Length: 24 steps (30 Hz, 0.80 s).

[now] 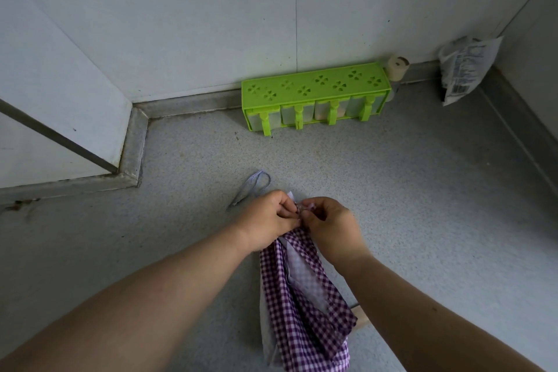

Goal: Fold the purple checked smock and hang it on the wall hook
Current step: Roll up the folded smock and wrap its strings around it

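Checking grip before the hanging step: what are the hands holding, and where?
Both the left hand and right hand pinch the purple checked smock at its bunched top edge.

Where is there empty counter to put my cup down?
Bare counter lies between the green spice rack and both hands, left hand and right hand, and along the left side. It's crowded where they pinch the purple checked smock, and at the back-right corner bag.

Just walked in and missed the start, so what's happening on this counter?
A person's left hand and right hand pinch together the top edge of a purple checked cloth smock, bunched lengthwise on the grey speckled counter. Its pale strap loop trails beyond the hands. No wall hook shows.
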Tool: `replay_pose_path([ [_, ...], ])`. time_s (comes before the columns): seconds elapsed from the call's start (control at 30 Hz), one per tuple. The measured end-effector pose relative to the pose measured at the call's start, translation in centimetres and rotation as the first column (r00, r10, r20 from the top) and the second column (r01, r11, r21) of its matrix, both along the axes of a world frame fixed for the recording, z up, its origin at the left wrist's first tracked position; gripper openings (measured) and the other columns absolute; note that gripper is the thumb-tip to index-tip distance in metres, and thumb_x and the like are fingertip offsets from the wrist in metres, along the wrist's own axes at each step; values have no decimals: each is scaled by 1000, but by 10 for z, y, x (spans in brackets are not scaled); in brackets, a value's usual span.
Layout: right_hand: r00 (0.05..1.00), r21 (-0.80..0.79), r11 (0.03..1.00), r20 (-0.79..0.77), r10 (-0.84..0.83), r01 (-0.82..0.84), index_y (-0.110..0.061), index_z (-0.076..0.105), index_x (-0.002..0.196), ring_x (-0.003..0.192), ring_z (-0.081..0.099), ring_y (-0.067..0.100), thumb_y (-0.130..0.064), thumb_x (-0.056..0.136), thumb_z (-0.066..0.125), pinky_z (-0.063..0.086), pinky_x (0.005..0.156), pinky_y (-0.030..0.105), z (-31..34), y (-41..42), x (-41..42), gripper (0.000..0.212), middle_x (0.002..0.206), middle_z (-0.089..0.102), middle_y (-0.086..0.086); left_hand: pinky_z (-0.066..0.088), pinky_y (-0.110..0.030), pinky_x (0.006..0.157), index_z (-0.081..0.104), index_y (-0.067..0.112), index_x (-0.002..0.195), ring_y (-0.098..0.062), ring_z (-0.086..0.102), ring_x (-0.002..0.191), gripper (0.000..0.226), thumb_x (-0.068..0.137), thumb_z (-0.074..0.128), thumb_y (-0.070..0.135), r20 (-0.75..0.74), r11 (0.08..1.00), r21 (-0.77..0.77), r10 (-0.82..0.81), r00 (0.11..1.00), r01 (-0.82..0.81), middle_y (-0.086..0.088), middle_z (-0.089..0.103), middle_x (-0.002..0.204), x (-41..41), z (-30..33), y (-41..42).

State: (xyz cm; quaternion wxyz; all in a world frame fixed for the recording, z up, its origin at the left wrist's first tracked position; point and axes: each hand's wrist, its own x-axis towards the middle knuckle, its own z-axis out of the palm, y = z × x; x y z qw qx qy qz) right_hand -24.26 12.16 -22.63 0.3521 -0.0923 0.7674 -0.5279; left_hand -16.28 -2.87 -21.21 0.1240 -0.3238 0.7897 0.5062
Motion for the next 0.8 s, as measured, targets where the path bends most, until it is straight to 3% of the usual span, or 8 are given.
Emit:
replay_pose_path([
  [0.1, 999, -17, 999, -25, 38, -38, -31, 76, 93, 86, 72, 0, -17, 98, 69, 58, 80, 19, 0, 3, 2, 17, 90, 77, -18, 55, -22, 85, 65, 21, 106, -6, 72, 89, 21, 93, 80, 15, 22, 999, 29, -18, 1000, 18, 1, 79, 101, -3, 1, -4],
  [0.2, 977, 44, 982, -101, 190, -186, -33, 78, 86, 85, 69, -5, -16, 97, 70, 52, 77, 10, 1, 6, -4, 21, 88, 75, -23, 57, -29, 92, 67, 23, 109, -9, 73, 95, 20, 94, 78, 16, 56, 999, -16, -44, 997, 45, 3, 79, 101, -5, 0, -4],
  [0.33, 934, 153, 935, -116, 339, -321, -28, 80, 89, 84, 70, -2, -20, 91, 78, 53, 76, 12, 5, 9, -19, 8, 89, 76, -15, 44, -3, 67, 70, 27, 109, 1, 68, 87, 14, 98, 71, 19, 73, 987, -112, -110, 991, 117, 11, 75, 98, -6, 6, -3],
  [0.43, 885, 335, 882, -215, 413, -331, -27, 76, 84, 77, 68, 6, -25, 85, 79, 57, 69, 22, 10, 4, -21, 4, 83, 73, -11, 41, -2, 61, 71, 29, 109, 5, 64, 83, 14, 102, 65, 19, 86, 964, -189, -175, 981, 189, 15, 73, 97, -6, 9, 2],
  [0.5, 863, 426, 845, -234, 448, -323, -26, 71, 83, 74, 65, 9, -25, 83, 76, 52, 59, 23, 13, -2, -19, 5, 82, 70, -9, 39, -7, 62, 69, 28, 114, -3, 69, 93, 17, 104, 59, 19, 105, 924, -271, -250, 963, 270, 14, 74, 104, -7, 14, 5],
  [0.63, 907, 435, 874, -243, 344, -215, -24, 58, 79, 69, 60, 11, -27, 81, 71, 39, 54, 25, 5, -4, -12, 14, 76, 64, -5, 43, -26, 78, 65, 30, 130, -18, 68, 109, 29, 106, 51, 20, 155, 793, -447, -386, 909, 413, 5, 71, 121, -12, 21, 13],
  [0.73, 928, 371, 919, -280, 246, -132, -25, 56, 80, 68, 60, 13, -26, 84, 66, 41, 55, 28, -1, -3, -2, 11, 74, 64, -5, 51, -32, 83, 66, 28, 132, -23, 69, 109, 32, 104, 52, 19, 167, 786, -458, -382, 909, 415, -1, 71, 123, -16, 16, 17],
  [0.8, 909, 350, 930, -345, 235, -108, -26, 57, 81, 68, 60, 12, -22, 86, 65, 40, 55, 27, -4, 0, 1, 11, 74, 64, -7, 49, -29, 85, 70, 27, 128, -21, 69, 111, 30, 103, 54, 21, 167, 828, -400, -354, 920, 392, 0, 73, 122, -20, 12, 12],
])
